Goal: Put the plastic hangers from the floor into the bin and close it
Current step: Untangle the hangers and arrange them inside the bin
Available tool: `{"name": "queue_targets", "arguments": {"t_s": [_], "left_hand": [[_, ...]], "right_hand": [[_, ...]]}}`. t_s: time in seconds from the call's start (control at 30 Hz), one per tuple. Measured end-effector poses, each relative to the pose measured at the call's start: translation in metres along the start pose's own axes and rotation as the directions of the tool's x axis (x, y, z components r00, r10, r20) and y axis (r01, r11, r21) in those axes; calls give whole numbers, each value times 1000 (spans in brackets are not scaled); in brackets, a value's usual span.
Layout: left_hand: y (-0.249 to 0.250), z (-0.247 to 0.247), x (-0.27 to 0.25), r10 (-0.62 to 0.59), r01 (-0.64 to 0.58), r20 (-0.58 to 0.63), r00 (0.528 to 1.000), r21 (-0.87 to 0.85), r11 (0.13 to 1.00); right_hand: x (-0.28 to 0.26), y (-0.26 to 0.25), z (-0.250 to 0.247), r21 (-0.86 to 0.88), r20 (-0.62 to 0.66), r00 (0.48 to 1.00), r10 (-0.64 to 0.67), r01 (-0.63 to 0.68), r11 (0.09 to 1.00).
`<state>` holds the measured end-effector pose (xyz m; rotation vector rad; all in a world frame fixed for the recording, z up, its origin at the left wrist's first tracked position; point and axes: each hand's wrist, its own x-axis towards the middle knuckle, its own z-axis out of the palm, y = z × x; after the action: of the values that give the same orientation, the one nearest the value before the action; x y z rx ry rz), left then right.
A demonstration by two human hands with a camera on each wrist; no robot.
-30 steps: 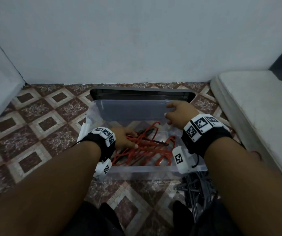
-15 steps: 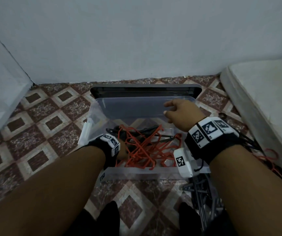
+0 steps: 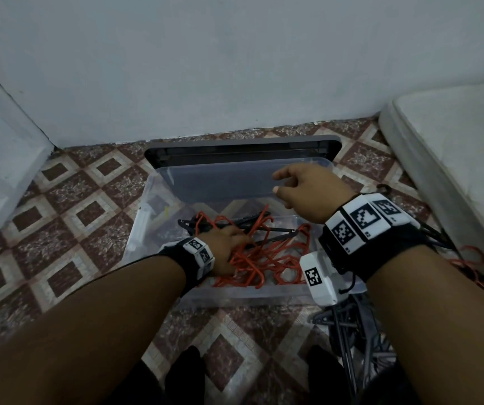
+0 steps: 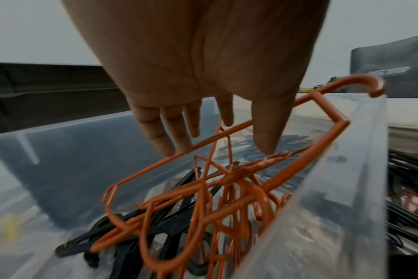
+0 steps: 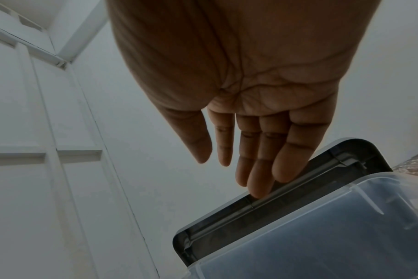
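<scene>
A clear plastic bin (image 3: 234, 293) stands on the tiled floor with a tangle of orange hangers (image 3: 264, 258) and a few black hangers (image 3: 264, 230) inside. My left hand (image 3: 229, 244) is down in the bin. In the left wrist view its straight fingers (image 4: 170, 136) rest on the top orange hanger (image 4: 203, 198), next to the bin's wall (image 4: 346, 169). My right hand (image 3: 302, 185) hovers open over the bin's far right rim. In the right wrist view its fingers (image 5: 258, 169) reach toward the grey lid (image 5: 298, 188). The lid (image 3: 234, 147) sits behind the bin. Dark grey hangers (image 3: 348, 325) and orange hangers (image 3: 468, 264) lie on the floor at the right.
A white mattress (image 3: 454, 156) borders the floor on the right. A white ledge (image 3: 1, 156) runs along the left, and a plain wall stands close behind the lid. My dark-socked feet (image 3: 185, 372) are just in front of the bin.
My left hand has sunk deeper into the bin and its fingers have straightened over the orange hangers. My right hand has lifted off the far rim and spread open.
</scene>
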<state>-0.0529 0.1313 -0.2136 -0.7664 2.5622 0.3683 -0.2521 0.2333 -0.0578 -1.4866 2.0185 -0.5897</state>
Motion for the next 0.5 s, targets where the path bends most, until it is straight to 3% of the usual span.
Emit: {"name": "queue_targets", "arguments": {"t_s": [0.07, 0.13, 0.3, 0.5], "left_hand": [[14, 0, 0, 52, -56, 73, 996, 56, 997], [20, -5, 1, 29, -31, 51, 998, 33, 999], [-6, -43, -12, -83, 73, -231, 969, -48, 996], [-31, -79, -30, -153, 81, -505, 849, -162, 983]], "right_hand": [[-1, 0, -1, -7, 4, 1000, -2, 2, 1000], [-3, 0, -2, -7, -1, 1000, -3, 3, 1000], [-6, 2, -6, 5, -18, 1000, -9, 9, 1000], [-3, 1, -6, -5, -22, 1000, -11, 11, 1000]]}}
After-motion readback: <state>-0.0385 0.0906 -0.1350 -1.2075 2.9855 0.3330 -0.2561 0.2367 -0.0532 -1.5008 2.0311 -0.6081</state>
